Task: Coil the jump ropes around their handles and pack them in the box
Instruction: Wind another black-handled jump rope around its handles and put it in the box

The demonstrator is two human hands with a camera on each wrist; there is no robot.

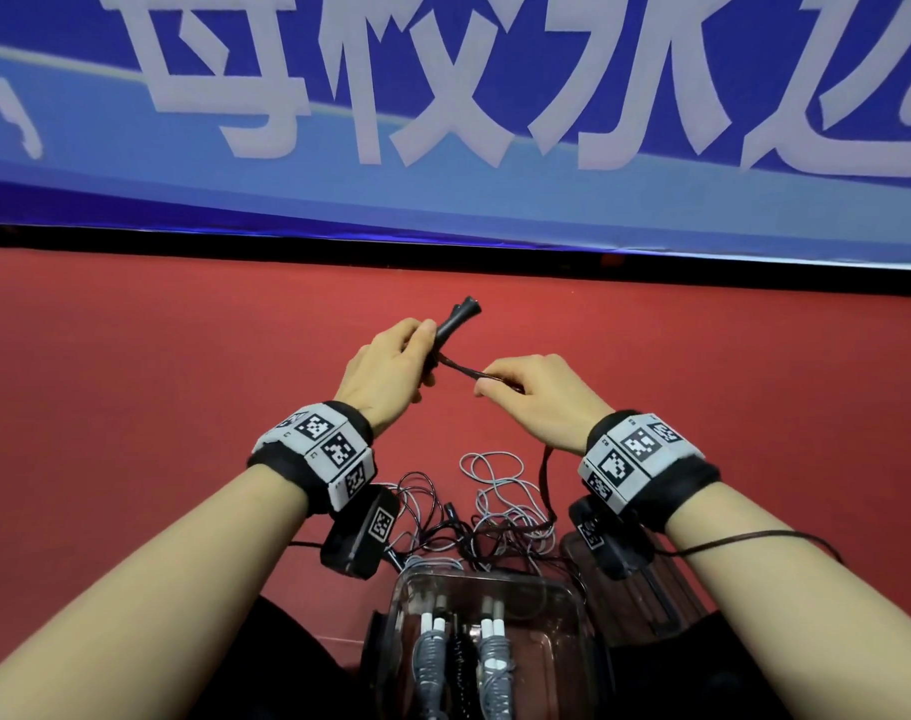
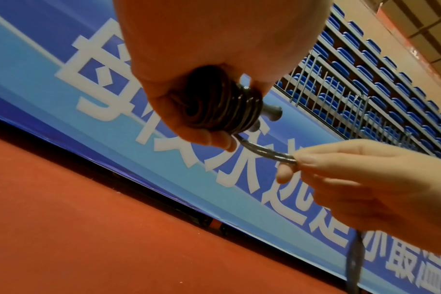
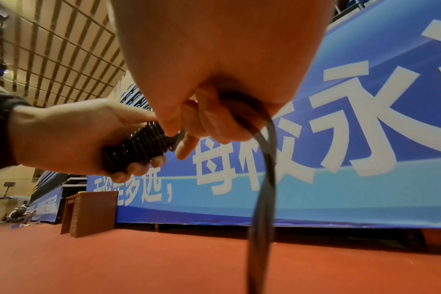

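My left hand (image 1: 391, 366) grips a pair of black jump rope handles (image 1: 456, 318) held together, tips pointing up and away. Dark rope is wound in tight turns around the handles (image 2: 222, 107) inside my fist. My right hand (image 1: 526, 389) pinches the doubled black rope (image 1: 466, 370) a short way from the handles, and the strand is taut between the hands. The slack rope (image 3: 263, 199) hangs down from my right palm toward the floor. A clear plastic box (image 1: 562, 636) sits near my knees with two grey coiled ropes (image 1: 492, 662) with white handles inside.
A tangle of loose grey and black ropes (image 1: 495, 506) lies on the red floor just beyond the box. A clear lid (image 1: 656, 584) rests to the right of the box. A blue banner (image 1: 443, 122) runs along the far edge. A brown wooden stand (image 3: 88, 212) is off left.
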